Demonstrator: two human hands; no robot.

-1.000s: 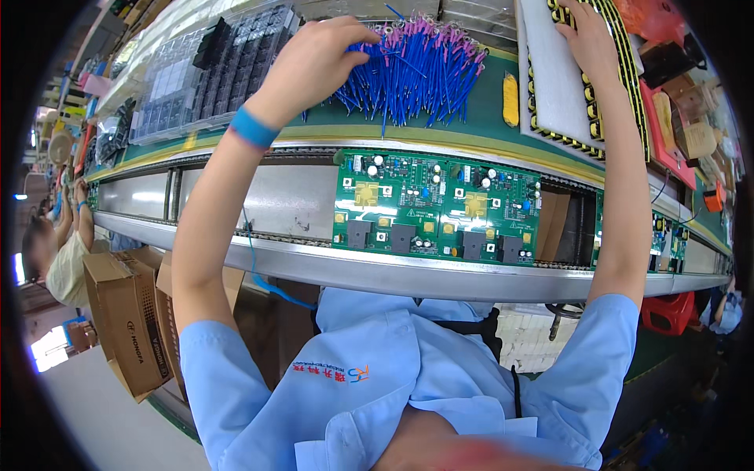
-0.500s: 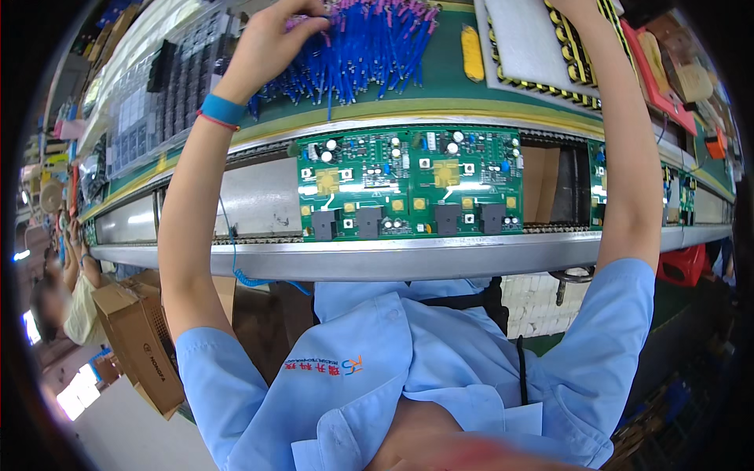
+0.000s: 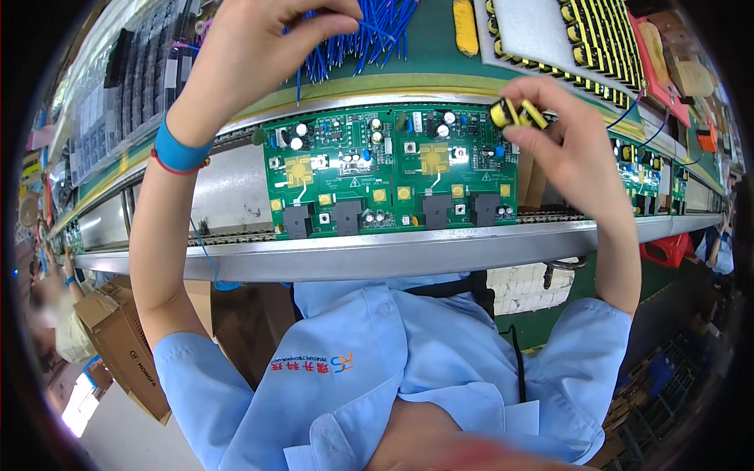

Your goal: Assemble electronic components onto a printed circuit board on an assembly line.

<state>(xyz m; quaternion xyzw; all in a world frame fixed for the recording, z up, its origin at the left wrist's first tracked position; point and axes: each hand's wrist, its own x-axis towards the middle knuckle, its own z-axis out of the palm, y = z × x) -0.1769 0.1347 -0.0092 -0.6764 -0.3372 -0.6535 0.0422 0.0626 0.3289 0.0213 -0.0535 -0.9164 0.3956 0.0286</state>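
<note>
My left hand (image 3: 271,51) is closed in a pinch at the far left, with a thin blue wire (image 3: 378,31) at its fingertips. Under and beyond it lies a heap of blue wires (image 3: 345,59). Between the thumb and fingers of my right hand (image 3: 577,141) are small yellow-and-black transformers (image 3: 518,115), seemingly two. They hang above the right edge of a green circuit board (image 3: 471,173). A second green board (image 3: 334,169) joins it on the left. Both carry black block-shaped parts, white-topped capacitors and yellow pads.
A metal conveyor rail (image 3: 393,257) runs along the near side. White foam with rows of transformers (image 3: 585,55) lies at the far right, beside a yellow object (image 3: 466,27). Clear component trays (image 3: 145,86) stand left. A cardboard box (image 3: 129,349) sits below the rail.
My right hand has come back from the foam, bringing transformers over the boards. My left hand has moved nearer, drawing a blue wire from the heap. The view has shifted slightly.
</note>
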